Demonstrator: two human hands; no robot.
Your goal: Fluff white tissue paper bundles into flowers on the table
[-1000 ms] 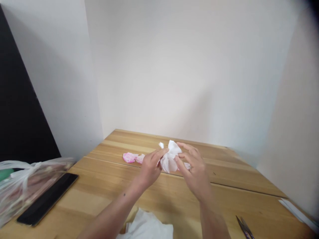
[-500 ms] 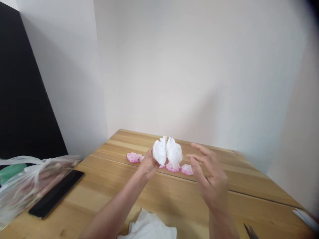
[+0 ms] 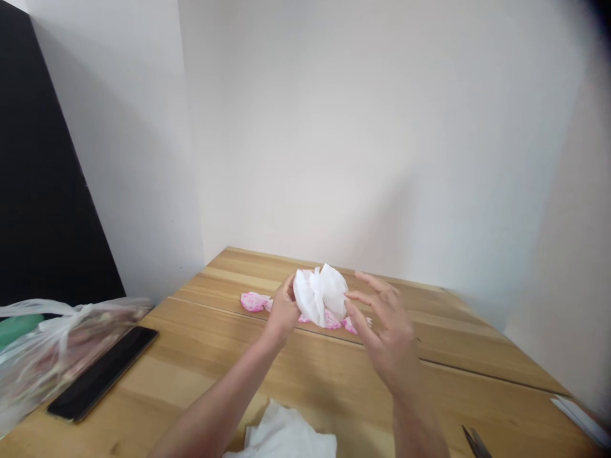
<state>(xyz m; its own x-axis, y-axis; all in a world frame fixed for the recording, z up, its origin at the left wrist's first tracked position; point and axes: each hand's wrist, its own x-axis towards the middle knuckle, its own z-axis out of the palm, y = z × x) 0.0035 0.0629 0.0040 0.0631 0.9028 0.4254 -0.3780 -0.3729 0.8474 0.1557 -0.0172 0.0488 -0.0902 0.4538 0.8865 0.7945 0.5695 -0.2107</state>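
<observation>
White tissue bundle (image 3: 319, 296), gathered at its middle into two puffed lobes, held up over the table (image 3: 191, 356) between my two grips. Left grip (image 3: 282, 316) pinches its left edge; thumb placement partly hidden by the paper. Right grip (image 3: 386, 327) spread, fingers apart, tips at the right lobe's outer edge; cannot tell whether they touch or sit just beside it. Change noted: half a second ago my right fingers stood farther off and the two lobes faced me more evenly; now they have come in, and the bundle is turned so the folds slant across the centre. My reading: the left grip carries the bundle alone, leaving the right one free to work the lobe. Thin paper; a hard pull would likely tear it. Behind the grips, pink-and-white tissue pieces (image 3: 252, 301) lie in a row, partly masked by the bundle. Nearer me than the grips, between my forearms, loose white tissue (image 3: 289, 436). Scissors (image 3: 470, 440) low and right of the right grip; phone (image 3: 102, 374) well left of the left.
</observation>
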